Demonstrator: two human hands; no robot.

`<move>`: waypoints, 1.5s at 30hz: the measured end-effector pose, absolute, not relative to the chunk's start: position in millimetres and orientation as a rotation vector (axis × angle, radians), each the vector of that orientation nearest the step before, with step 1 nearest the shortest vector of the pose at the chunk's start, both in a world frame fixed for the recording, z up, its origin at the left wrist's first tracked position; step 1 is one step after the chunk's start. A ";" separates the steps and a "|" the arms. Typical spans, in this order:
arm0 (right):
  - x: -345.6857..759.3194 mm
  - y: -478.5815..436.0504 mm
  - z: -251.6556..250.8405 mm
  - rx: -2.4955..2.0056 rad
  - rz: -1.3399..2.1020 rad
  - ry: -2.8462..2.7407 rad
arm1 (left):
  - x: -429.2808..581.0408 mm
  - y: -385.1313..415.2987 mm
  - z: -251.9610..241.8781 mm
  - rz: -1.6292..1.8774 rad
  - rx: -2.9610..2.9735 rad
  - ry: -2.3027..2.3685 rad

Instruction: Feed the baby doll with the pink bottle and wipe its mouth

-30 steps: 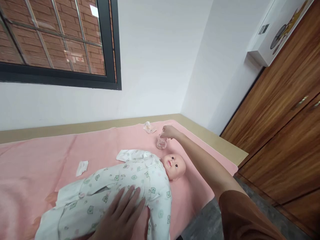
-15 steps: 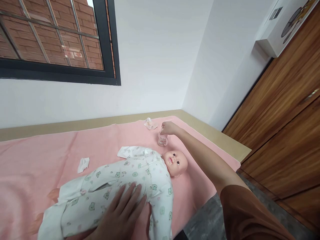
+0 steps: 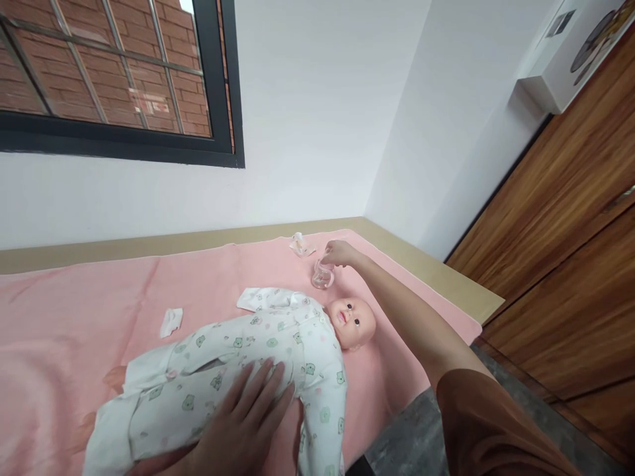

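A baby doll [image 3: 354, 320] in a white printed sleepsuit [image 3: 238, 370] lies on its back on a pink blanket [image 3: 74, 317], head toward the right. My left hand [image 3: 248, 423] lies flat and open on the doll's belly. My right hand [image 3: 337, 252] reaches past the doll's head, fingers pinched on the rim of a small clear glass cup [image 3: 321, 274] standing tilted on the blanket.
A small white cloth [image 3: 171, 322] lies left of the doll. A crumpled white wrapper [image 3: 300, 244] sits near the blanket's far edge. A beige tabletop edge [image 3: 446, 277] runs along the right, with a wooden cabinet [image 3: 570, 251] beyond. A window [image 3: 109, 79] is in the wall.
My right hand has stayed at the cup and tipped it slightly. The left hand rests on the doll as before. The view shifted a little.
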State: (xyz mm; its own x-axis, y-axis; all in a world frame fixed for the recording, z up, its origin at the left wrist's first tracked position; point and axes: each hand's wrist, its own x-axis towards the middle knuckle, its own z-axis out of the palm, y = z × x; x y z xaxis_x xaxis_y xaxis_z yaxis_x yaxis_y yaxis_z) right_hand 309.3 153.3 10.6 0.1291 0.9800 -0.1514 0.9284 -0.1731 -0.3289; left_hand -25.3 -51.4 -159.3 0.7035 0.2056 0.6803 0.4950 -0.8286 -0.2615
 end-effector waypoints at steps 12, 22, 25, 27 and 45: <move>320.3 155.1 15.6 -2.297 0.504 -1.940 | -25.1 -50.7 -161.7 -0.910 -2.482 -0.553; 300.5 148.1 23.3 -2.207 0.503 -1.897 | -25.9 -52.4 -160.9 -0.903 -2.494 -0.561; 298.0 145.6 25.7 -2.174 0.451 -1.863 | -26.1 -52.4 -161.3 -0.900 -2.502 -0.559; 302.2 145.2 26.9 -2.131 0.396 -1.816 | -26.5 -52.5 -161.8 -0.892 -2.508 -0.568; 368.9 106.0 -73.1 -2.095 0.350 -1.770 | -32.1 -56.3 -137.5 -0.988 -2.595 -0.576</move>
